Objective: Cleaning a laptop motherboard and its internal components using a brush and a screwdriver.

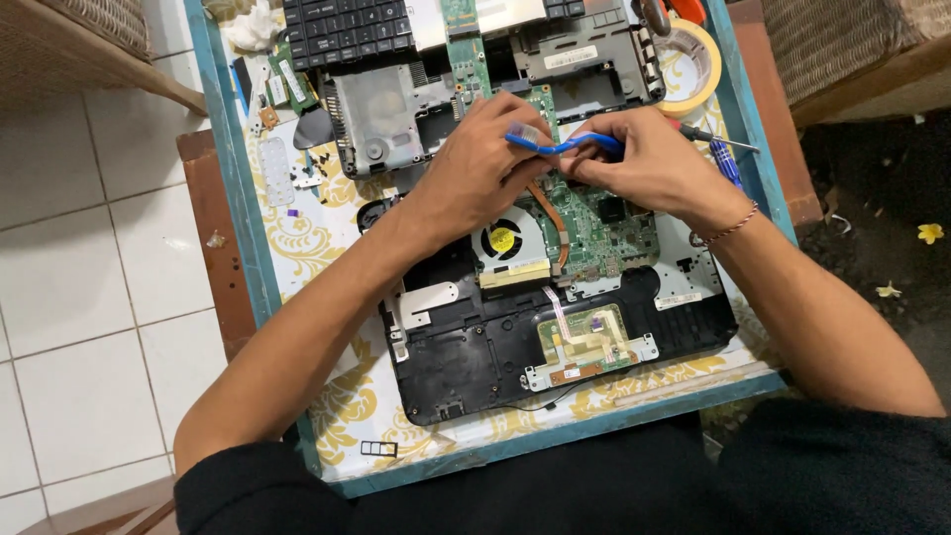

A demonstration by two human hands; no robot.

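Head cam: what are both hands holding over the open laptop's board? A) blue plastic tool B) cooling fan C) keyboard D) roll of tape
A: the left hand and right hand both pinch the thin blue plastic tool above the green board; the tape roll lies untouched.

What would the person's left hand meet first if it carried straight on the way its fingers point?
Probably the right hand: the left hand points across the circuit board towards it, both gripping the same blue tool. Depth is hard to judge from above.
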